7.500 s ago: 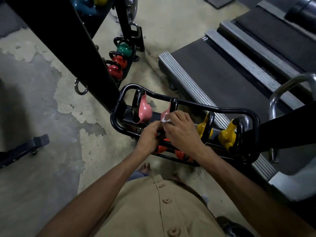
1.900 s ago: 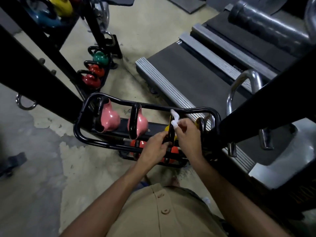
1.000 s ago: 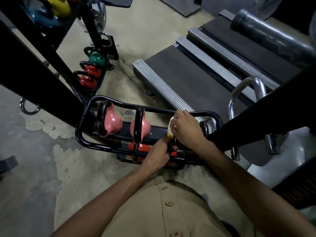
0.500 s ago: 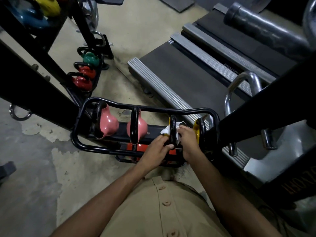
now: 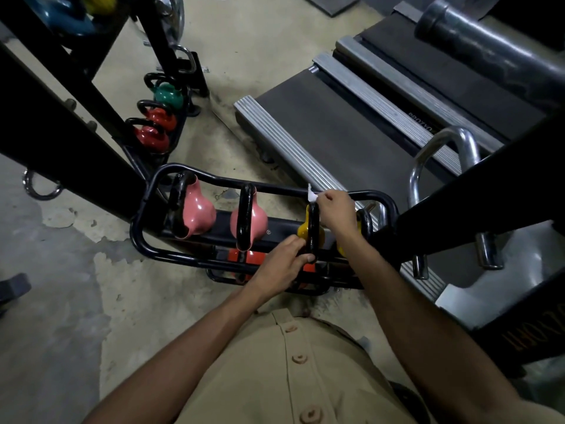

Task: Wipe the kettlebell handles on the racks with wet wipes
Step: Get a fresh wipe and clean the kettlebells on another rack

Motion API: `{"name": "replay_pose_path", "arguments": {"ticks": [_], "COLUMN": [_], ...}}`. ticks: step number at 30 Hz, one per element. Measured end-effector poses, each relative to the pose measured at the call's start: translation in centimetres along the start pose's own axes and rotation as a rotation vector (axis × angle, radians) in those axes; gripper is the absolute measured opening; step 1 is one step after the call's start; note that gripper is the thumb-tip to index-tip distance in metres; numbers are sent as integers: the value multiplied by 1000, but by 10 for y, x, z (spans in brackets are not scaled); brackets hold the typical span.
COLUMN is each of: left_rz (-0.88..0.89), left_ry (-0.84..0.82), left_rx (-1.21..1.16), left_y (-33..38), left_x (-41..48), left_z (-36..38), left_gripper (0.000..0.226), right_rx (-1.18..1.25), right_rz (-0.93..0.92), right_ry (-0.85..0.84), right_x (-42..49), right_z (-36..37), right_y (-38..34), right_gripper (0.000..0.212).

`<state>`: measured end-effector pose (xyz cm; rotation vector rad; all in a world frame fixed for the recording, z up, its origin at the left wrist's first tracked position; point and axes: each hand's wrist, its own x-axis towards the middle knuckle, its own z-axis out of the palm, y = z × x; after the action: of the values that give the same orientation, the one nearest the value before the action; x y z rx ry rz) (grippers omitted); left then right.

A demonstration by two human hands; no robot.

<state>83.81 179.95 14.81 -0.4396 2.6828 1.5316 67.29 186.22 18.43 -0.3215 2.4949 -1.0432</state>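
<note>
head view: the right hand is closed in a pinch on a white wet wipe, holding it at the far end of the black handle of a yellow kettlebell; a corner of the wipe sticks up past the fingertips. the left hand grips the near end of the same handle, with its fingers curled over it and the thumb on the handle's left side. the kettlebell sits on the upper tier of a low black tubular rack, third from the left, its handle running away from the person. left of it on that tier stand two pink kettlebells, each with a black handle, apart from one another. just right of the right hand a second yellow kettlebell is mostly hidden behind the wrist. below, orange-red kettlebells show on a lower tier, partly covered by the left hand. farther off to the left, another rack holds a green kettlebell and two red kettlebells in a row. a treadmill lies beyond the near rack on the right, on a worn concrete floor. a thick black beam slants down to the rack's left end. at the bottom is the person's tan buttoned shirt.
</note>
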Motion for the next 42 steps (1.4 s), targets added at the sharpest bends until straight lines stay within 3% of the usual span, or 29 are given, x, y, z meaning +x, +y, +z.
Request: {"name": "replay_pose_path", "arguments": {"ticks": [5, 8, 13, 15, 17, 20, 22, 24, 26, 28, 29, 32, 42], "left_rz": [-29, -39, -39, -47, -60, -33, -30, -40, -44, -45, -47, -53, -49], "left_ry": [0, 21, 40, 30, 16, 16, 15, 12, 5, 0, 0, -1, 26], "left_rx": [-44, -9, -13, -51, -41, 12, 19, 6, 3, 1, 1, -6, 25], "left_y": [4, 7, 5, 7, 10, 6, 6, 6, 6, 5, 5, 4, 2], "left_x": [1, 2, 1, 0, -2, -1, -1, 0, 1, 1, 1, -1, 1], "left_z": [1, 1, 3, 3, 1, 2, 3, 4, 4, 3, 3, 4, 4], "left_gripper": [30, 26, 17, 20, 23, 15, 7, 8, 12, 14, 14, 12, 9], "right_rx": [-459, -694, -846, -768, -568, -123, 180, 560, 768, 840, 863, 849, 726], "right_rz": [-328, -553, -775, -783, -724, -499, -201, 148, 359, 429, 438, 388, 322], "right_ry": [-248, -349, -314, -218, -74, 111, 92, -32, -97, -128, -136, -59, 43], "right_x": [10, 1, -22, -31, -42, -61, -63, -50, -37, -28, -27, -39, -52], "right_z": [-13, -14, -14, -11, -5, 2, 7, 13, 13, 13, 13, 12, 15], "right_y": [-29, -33, -13, 7, 25, 33, 27, 24, 25, 28, 25, 12, 21], "right_gripper": [23, 23, 11, 27, 41, 31, 19, 19, 26, 41, 40, 9, 18]}}
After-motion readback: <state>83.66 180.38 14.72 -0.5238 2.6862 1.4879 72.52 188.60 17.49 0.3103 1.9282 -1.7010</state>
